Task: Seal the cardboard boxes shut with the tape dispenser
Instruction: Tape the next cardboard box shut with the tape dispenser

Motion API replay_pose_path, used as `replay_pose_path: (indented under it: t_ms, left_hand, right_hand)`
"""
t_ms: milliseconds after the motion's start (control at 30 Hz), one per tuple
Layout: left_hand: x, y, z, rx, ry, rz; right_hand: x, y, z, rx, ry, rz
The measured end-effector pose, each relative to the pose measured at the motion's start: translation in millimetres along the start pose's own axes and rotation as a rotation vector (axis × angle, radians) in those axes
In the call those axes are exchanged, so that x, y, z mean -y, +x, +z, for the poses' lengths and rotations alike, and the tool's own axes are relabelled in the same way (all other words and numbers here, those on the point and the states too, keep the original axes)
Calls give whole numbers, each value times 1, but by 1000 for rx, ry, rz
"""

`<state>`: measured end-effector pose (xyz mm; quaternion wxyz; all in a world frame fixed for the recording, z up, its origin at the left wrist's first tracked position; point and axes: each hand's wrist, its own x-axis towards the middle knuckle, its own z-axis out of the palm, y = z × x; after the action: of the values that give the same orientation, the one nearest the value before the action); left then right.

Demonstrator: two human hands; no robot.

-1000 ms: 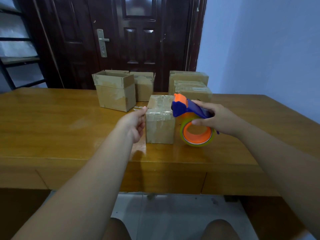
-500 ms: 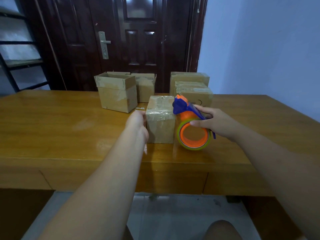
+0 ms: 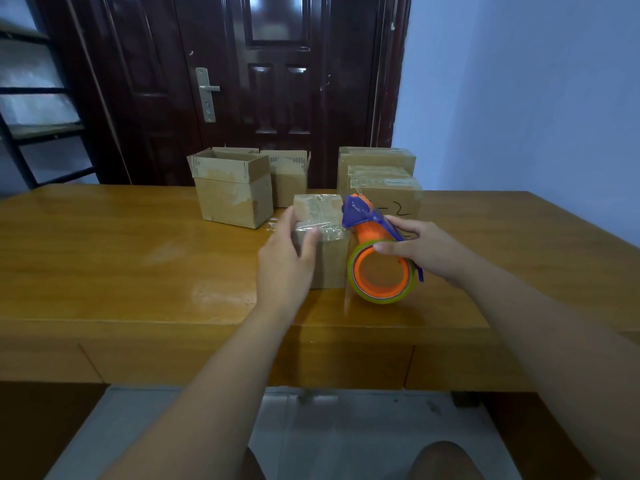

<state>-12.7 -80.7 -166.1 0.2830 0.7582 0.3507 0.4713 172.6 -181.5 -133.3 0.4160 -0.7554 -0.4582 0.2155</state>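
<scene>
Slippage is the worry: left hand [image 3: 287, 261] clasps the small box [image 3: 330, 266] on the table [image 3: 138, 254], right hand [image 3: 426, 251] grips the tape dispenser [image 3: 369, 237] just beside it. A loose hold could let the box skid, wrinkling its tape [image 3: 322, 227].

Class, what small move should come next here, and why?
Probably smooth the tape flat with the left hand: it grips the small box, whose top tape looks wrinkled, while the right hand holds the tape dispenser beside it.

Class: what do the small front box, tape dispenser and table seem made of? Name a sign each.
The small box: matte brown cardboard, glossy clear tape on top. The tape dispenser: probably plastic, smooth bright orange and blue. The table: wood or veneer, grain under shiny varnish.
</scene>
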Motion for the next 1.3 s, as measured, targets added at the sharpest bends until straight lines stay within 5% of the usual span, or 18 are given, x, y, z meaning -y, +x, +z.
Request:
replay_pose_path:
  t_ms: [300, 567, 767, 1167, 1300]
  left_hand:
    - [17, 3, -4, 47, 762, 253]
    - [-5, 12, -7, 82, 944, 255]
    - [-19, 17, 9, 268, 810, 420]
    - [-9, 28, -2, 268, 800, 503]
    - [-5, 27, -2, 265, 798, 548]
  right_hand:
    - [-2, -3, 6, -13, 40, 23]
    - [-3, -5, 6, -7, 52, 8]
    - [-5, -6, 7, -16, 24, -45]
    - [-4, -16, -31, -28, -27, -291]
    - [-6, -18, -32, -99, -265, -381]
